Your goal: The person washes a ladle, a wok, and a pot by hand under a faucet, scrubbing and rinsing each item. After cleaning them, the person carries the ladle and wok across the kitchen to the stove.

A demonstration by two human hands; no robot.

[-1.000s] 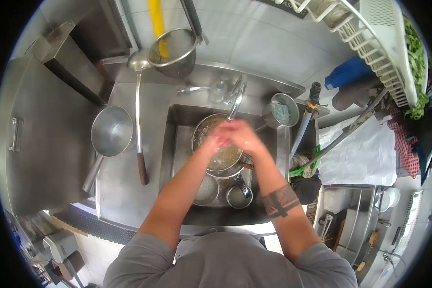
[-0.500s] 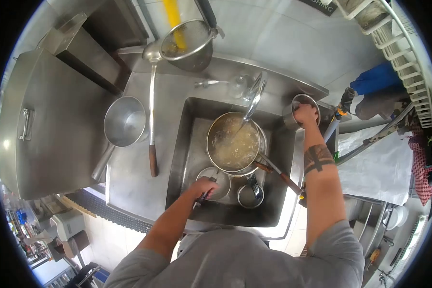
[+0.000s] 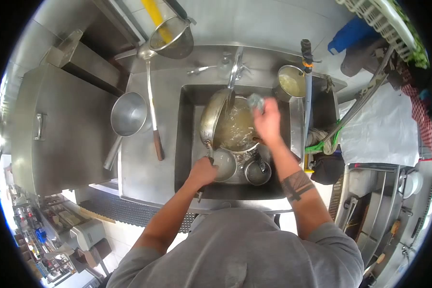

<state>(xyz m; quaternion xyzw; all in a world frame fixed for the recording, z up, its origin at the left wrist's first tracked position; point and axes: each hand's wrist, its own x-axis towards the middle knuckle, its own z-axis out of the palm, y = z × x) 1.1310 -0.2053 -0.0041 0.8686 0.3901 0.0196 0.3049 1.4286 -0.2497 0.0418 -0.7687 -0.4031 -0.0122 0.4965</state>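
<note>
**While my left hand [image 3: 204, 170] grips the tilted pan [image 3: 209, 117], a slip is the main risk**

My left fingers are wrapped around its handle [image 3: 210, 151], and the pan leans on edge just ahead of them, its hollow side facing right. If that handle is wet, or my wrist gives, the pan could roll and knock the wide pot [image 3: 252, 142] to its right, splashing the cloudy water [image 3: 236, 132] inside.

Farther right and ahead, my right hand [image 3: 269, 120] pinches a greyish scouring pad [image 3: 256, 102] near the pot's far right rim; whether they touch, I can't tell. A loose pinch could drop the pad into the water.

Beyond my left hand, the faucet [image 3: 234, 69] comes down close to the pan's far edge, so lifting forward could strike it. The shallow bowl [image 3: 225, 165] sits just right of my left fingers, with the small pot [image 3: 258, 173] beyond it, leaving scant space that way.

My freest movement is leftward, over a narrow strip of sink floor [image 3: 189, 144], though the sink's left edge [image 3: 179, 122] soon bounds it. Outward from my right hand, the metal container [image 3: 291, 82] stands ahead at the rim; a wide elbow swing could meet the upright pole [image 3: 308, 96].
</note>
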